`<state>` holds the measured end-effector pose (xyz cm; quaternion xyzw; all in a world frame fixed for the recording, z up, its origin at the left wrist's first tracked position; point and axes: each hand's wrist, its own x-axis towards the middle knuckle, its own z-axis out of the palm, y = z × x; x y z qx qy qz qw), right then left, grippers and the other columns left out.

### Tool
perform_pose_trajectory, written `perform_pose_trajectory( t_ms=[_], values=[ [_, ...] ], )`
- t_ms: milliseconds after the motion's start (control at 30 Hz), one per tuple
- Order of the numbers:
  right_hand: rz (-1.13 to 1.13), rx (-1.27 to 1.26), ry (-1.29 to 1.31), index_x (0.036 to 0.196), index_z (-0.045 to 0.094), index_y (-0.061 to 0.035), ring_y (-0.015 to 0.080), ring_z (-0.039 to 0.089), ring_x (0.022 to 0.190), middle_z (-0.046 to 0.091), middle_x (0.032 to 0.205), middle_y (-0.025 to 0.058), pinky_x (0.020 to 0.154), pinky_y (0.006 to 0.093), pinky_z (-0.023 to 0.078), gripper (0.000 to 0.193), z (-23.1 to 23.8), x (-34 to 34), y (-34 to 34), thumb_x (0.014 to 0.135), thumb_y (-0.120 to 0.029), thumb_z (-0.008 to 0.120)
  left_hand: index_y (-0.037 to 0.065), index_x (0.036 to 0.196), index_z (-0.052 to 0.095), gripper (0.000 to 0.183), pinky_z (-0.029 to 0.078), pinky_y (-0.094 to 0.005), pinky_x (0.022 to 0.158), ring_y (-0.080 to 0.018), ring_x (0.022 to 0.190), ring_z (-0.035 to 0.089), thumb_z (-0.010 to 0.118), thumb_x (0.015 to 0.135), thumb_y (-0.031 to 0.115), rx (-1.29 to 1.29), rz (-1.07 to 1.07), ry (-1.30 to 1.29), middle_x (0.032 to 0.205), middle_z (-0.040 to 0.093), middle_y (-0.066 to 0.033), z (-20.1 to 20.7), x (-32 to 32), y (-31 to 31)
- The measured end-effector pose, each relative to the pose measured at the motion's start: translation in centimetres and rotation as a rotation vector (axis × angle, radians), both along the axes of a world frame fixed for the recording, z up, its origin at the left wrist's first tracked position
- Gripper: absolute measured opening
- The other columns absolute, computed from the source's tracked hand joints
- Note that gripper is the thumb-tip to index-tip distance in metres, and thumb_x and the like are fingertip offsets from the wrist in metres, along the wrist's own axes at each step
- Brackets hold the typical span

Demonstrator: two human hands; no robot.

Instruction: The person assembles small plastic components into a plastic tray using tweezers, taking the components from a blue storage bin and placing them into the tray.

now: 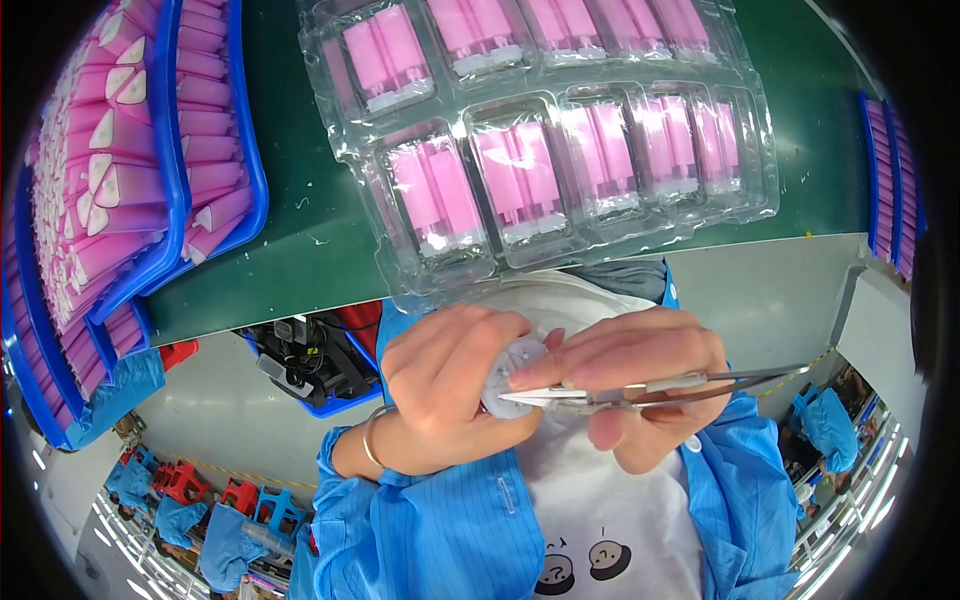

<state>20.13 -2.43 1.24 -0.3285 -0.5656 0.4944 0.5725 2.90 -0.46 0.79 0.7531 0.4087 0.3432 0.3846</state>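
My left hand (440,365) is closed around a whitish round part (512,372) with small details on its face, held in front of my chest by the table edge. The fingers hide its far side. My right hand (655,375) grips a pair of metal tweezers (690,385), whose slim tips lie against the face of the round part. Its fingertips also reach close to that part. Just beyond both hands lies a clear plastic blister tray (455,110), its pockets filled with pink blocks (515,170) that have white ends.
Blue trays (170,130) packed with pink pieces (125,185) are stacked at the left of the green table (290,225). More blue trays (880,180) stand at the far right. A blue bin (340,400) of black adapters and cables sits below the table edge. People and stools show in the background.
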Motion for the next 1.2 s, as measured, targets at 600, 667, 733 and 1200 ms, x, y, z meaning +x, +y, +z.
perform_pose_trajectory(
  t_ms=[600,667,733,1200],
  values=[
    [-0.006,0.091,-0.253,0.090,0.060,0.0049,0.0269,0.064,0.062,0.065,0.080,0.0170,0.054,0.0307,0.053,0.031,1.2,0.1,0.6,0.071,-0.012,0.078,-0.002,0.080,0.059,0.040,0.043,-0.0338,0.049,-0.0288,0.055,0.054,0.066,0.043,0.009,-0.036,-0.047,-0.016,0.067,0.055,-0.0123,-0.6,0.3,0.0],
    [-0.046,0.151,-0.359,0.089,0.060,0.0046,0.0262,0.063,0.060,0.064,0.078,0.0162,0.052,0.0305,0.052,0.031,1.3,0.0,0.6,0.070,-0.011,0.078,-0.002,0.080,0.059,0.039,0.043,-0.0341,0.049,-0.0292,0.056,0.055,0.066,0.043,0.010,-0.032,-0.040,0.004,0.068,0.056,-0.0124,-1.2,0.5,-0.4],
    [0.006,0.127,-0.438,0.086,0.061,0.0023,0.0277,0.066,0.063,0.068,0.081,0.0179,0.063,0.0354,0.056,0.033,1.1,0.1,0.4,0.075,-0.025,0.075,-0.001,0.079,0.059,0.038,0.044,-0.0343,0.050,-0.0296,0.056,0.055,0.066,0.043,0.010,-0.025,-0.029,0.024,0.068,0.056,-0.0125,-1.2,0.4,-0.3],
    [0.256,0.036,-0.063,0.108,0.051,-0.0005,0.0273,0.067,0.071,0.067,0.090,0.0238,0.060,0.0334,0.055,0.041,0.3,2.0,1.8,0.077,-0.014,0.074,0.001,0.072,0.061,0.026,0.041,-0.0302,0.044,-0.0247,0.049,0.054,0.079,0.055,0.008,-0.130,-0.103,-0.225,0.062,0.056,-0.0095,0.0,0.8,0.3]
  ],
)
